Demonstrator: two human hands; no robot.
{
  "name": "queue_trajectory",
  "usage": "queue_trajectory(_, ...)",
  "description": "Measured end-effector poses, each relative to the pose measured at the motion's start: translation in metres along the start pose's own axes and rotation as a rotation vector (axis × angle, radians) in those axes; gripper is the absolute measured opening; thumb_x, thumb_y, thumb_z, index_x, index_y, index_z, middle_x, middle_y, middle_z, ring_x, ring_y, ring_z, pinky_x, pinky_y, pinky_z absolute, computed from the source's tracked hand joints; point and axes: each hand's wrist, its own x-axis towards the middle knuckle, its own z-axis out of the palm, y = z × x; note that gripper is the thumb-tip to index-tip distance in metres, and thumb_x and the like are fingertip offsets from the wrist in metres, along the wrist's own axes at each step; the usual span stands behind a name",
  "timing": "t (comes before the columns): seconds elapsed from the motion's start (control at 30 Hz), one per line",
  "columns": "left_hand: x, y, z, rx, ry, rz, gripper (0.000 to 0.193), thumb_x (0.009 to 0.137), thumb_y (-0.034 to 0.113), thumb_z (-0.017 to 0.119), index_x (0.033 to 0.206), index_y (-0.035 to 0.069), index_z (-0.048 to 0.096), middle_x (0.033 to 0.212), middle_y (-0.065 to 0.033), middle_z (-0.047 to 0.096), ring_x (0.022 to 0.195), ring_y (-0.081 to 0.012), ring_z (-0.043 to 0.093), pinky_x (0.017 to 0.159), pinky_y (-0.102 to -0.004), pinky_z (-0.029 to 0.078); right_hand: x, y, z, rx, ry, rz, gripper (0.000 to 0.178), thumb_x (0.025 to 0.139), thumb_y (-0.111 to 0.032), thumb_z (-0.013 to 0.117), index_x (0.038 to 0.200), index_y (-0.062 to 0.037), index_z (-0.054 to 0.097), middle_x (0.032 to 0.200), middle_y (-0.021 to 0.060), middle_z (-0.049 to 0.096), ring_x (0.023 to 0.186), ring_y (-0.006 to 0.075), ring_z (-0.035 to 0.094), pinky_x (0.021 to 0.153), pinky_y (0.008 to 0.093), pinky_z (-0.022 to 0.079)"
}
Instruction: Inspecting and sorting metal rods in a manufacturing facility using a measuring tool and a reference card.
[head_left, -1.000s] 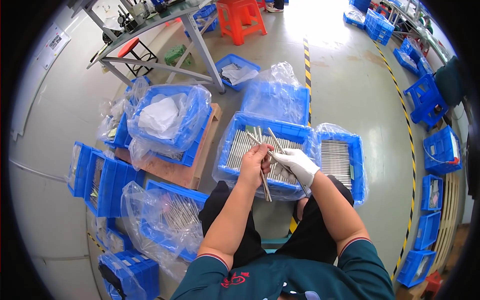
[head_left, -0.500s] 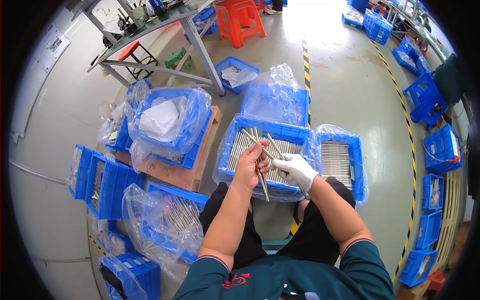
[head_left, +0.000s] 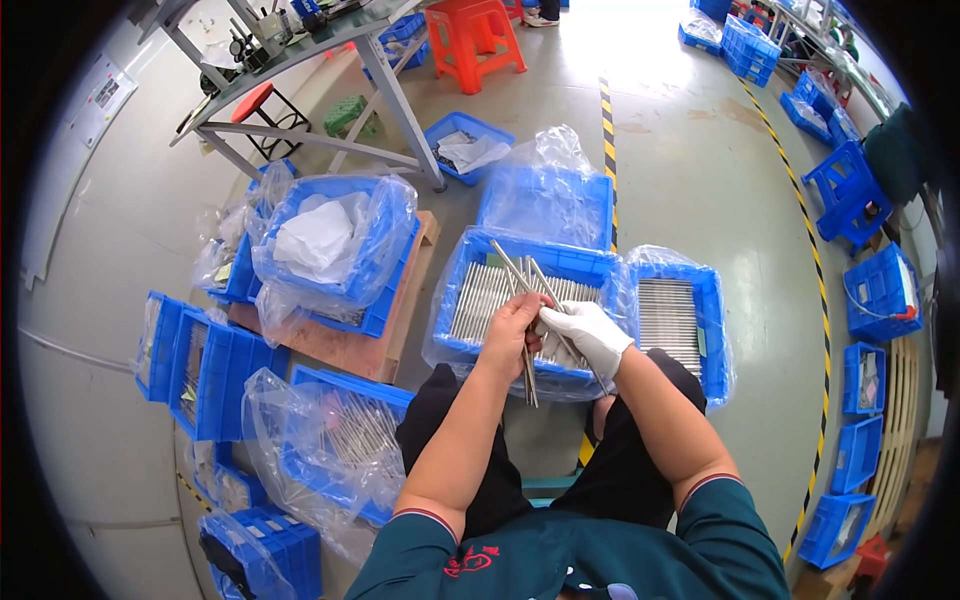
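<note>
Over a blue crate (head_left: 590,258) of rods, you are grasping slim metal rods (head_left: 530,376) in your bare left hand (head_left: 514,322), while your gloved right hand (head_left: 592,335) is clasping another, its fingertips hiding underneath. Your shirt (head_left: 560,550) is bearing a red emblem (head_left: 470,562); the wall papers (head_left: 105,92) are showing print too small to read, and plastic bagging (head_left: 265,420) is blurring neighboring contents.

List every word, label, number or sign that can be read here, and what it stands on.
None is clear enough to quote.
Red stitching on the green shirt: too small and blurred.
Wall sheet at upper left: too small.
Pale slip in the right-hand box: no writing distinguishable.
Held metal rods: no lettering visible.
</note>
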Motion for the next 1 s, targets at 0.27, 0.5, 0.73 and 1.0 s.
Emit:
queue_trajectory(0.27,-0.003,-0.007,0.008,-0.106,-0.253,-0.258,0.037,0.093,0.044,0.047,0.084,0.009,0.055,0.072,0.0005,0.049,0.054,-0.0107,0.040,0.048,-0.0232,0.035,0.014,-0.012,-0.036,0.191,-0.026,-0.109,0.027,0.091,-0.033,0.055,0.092,-0.0061,0.059,0.052,-0.0074,0.035,0.040,0.0028,0.027,0.038,0.0201,0.018)
queue_trajectory(0.5,-0.005,-0.010,0.015,-0.125,-0.221,-0.255,0.040,0.090,0.046,0.051,0.085,0.006,0.053,0.072,-0.0018,0.045,0.056,-0.0106,0.041,0.047,-0.0237,0.035,0.025,-0.001,-0.030,0.244,0.081,-0.140,0.024,0.090,-0.031,0.057,0.079,-0.0099,0.054,0.050,-0.0060,0.037,0.037,0.0043,0.027,0.035,0.0210,0.018)
queue_trajectory(0.73,-0.015,-0.014,0.018,-0.079,-0.318,-0.351,0.037,0.091,0.041,0.053,0.082,0.005,0.053,0.070,-0.0003,0.043,0.056,-0.0096,0.041,0.048,-0.0223,0.036,0.051,-0.007,-0.073,0.306,0.489,-0.340,0.028,0.085,-0.034,0.061,0.070,-0.0118,0.053,0.048,-0.0064,0.035,0.035,0.0059,0.028,0.035,0.0229,0.019)
queue_trajectory(1.0,-0.008,-0.009,0.003,-0.142,-0.344,-0.194,0.038,0.090,0.043,0.051,0.084,0.005,0.054,0.089,-0.0104,0.058,0.083,-0.0263,0.063,0.070,-0.0375,0.055,0.035,-0.008,-0.088,0.394,0.319,-0.226,0.031,0.088,-0.035,0.057,0.069,-0.0104,0.053,0.046,-0.0059,0.035,0.034,0.0056,0.027,0.033,0.0224,0.018)
